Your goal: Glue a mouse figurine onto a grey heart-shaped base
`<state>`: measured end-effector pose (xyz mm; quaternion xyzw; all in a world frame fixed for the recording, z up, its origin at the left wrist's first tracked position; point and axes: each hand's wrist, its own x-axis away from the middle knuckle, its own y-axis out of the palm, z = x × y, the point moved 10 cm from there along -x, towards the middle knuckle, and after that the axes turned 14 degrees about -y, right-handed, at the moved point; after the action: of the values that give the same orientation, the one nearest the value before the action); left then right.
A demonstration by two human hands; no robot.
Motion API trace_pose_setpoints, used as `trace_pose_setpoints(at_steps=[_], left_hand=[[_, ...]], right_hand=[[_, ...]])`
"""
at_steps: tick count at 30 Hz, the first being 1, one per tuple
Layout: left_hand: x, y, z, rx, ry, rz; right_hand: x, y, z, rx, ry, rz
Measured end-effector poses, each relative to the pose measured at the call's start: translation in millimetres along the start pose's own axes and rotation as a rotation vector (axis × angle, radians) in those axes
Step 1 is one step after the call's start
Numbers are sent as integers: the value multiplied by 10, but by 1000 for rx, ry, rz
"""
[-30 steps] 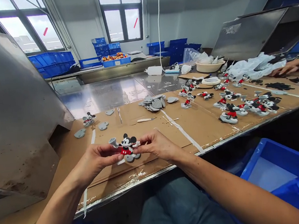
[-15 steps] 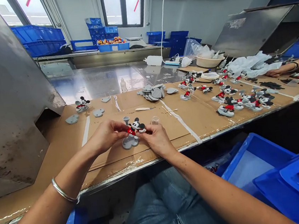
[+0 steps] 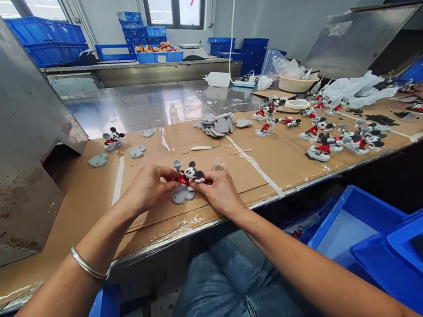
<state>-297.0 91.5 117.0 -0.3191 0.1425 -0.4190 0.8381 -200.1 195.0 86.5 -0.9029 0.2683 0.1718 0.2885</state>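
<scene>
Centre frame: left hand (image 3: 150, 185) and right hand (image 3: 217, 190) pinch the mouse figure (image 3: 190, 174), fingertips closed round it — probably light and bendy, best held by its torso

The cardboard (image 3: 86, 192) looked matt brown; at twelve o'clock the steel tabletop (image 3: 130, 106) shone glossy; the mouse figure (image 3: 191, 172) looked smooth plastic.

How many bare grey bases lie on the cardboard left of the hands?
3: the left base by the metal housing, the middle base, and the far base right of the standing figure. The pile further right may hide more.
</scene>
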Motion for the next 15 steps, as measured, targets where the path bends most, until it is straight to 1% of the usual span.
trace_pose_setpoints(at_steps=[4,7,11,15], left_hand=[[16,-23,-25,-3,-22,26],[16,-17,-67,12,-50,22],[0,-1,-141,45,-97,-12],[-8,10,-163,79,-114,-59]], right_hand=[[2,19,-15,8,-14,-8],[6,36,-12,4,-29,-19],[13,37,-21,0,-57,-30],[12,21,-40,21,-70,-29]])
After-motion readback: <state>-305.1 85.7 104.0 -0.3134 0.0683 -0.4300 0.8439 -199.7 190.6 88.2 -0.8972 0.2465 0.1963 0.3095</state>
